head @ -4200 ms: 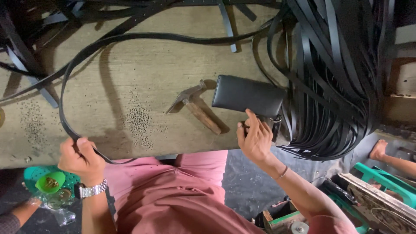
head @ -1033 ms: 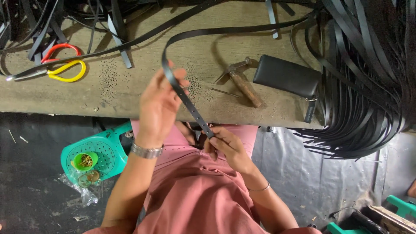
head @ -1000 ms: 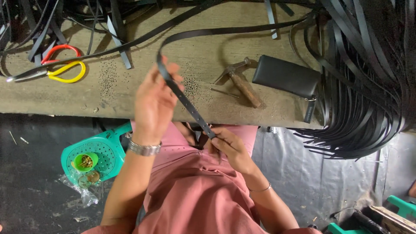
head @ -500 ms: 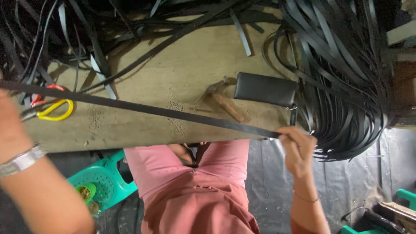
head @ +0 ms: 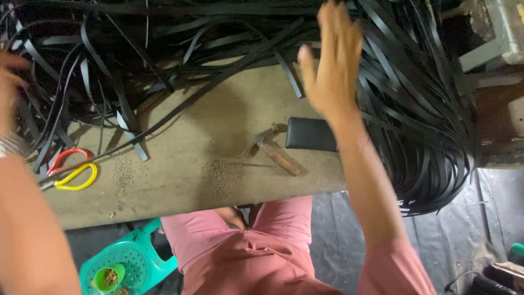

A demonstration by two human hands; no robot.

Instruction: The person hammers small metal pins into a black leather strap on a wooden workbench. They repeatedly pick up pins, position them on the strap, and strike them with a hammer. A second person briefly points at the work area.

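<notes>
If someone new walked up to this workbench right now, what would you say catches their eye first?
First, the great tangle of black straps, heaped across the back of the wooden bench and spilling over its right edge. Next, the right hand, raised open with fingers spread in front of that heap, holding nothing. Then the colour: red and yellow scissors at the bench's left, and a small hammer beside a black block near the middle.

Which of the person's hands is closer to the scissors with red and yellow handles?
Left. The left hand is above the scissors at the bench's left edge; the right hand is raised far off, over the black strips.
</notes>
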